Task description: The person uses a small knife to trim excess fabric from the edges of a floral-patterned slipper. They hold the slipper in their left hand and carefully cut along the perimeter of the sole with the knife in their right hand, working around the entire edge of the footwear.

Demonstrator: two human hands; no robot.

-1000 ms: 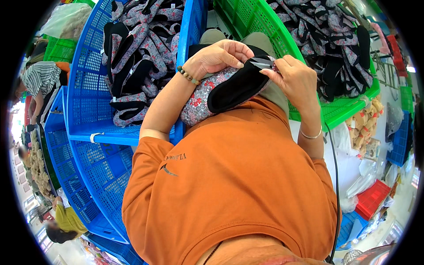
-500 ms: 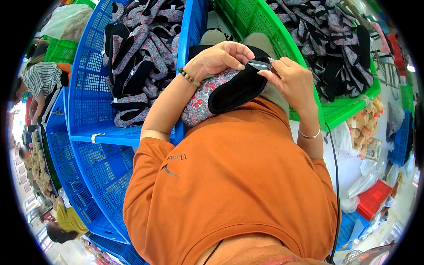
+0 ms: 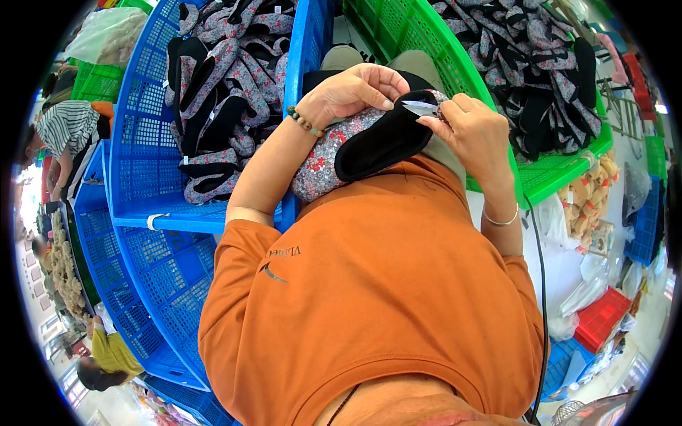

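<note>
A floral grey and red slipper [image 3: 323, 155] with a black lining [image 3: 373, 149] lies across my lap, its opening facing up. My left hand [image 3: 360, 92] is at its far edge, thumb and fingers curled together in a pinch; whatever is between the tips is too small to make out. Closed around small metal snips [image 3: 420, 108], my right hand [image 3: 474, 131] sits at the slipper's right end. The blades point left toward my left thumb, just over the black lining. My right fingers hide the snips' handle.
On the left stands a blue crate [image 3: 135, 135] heaped with similar slippers [image 3: 238, 78]. A green crate [image 3: 465, 64] at the right holds more slippers [image 3: 540, 78]. A black cable [image 3: 541, 284] hangs by my right arm. People work at the far left, including one in stripes [image 3: 65, 128].
My right hand and the snips have shifted slightly right, drawing the blade tips away from my left thumb. My left hand and the slipper have hardly moved.
</note>
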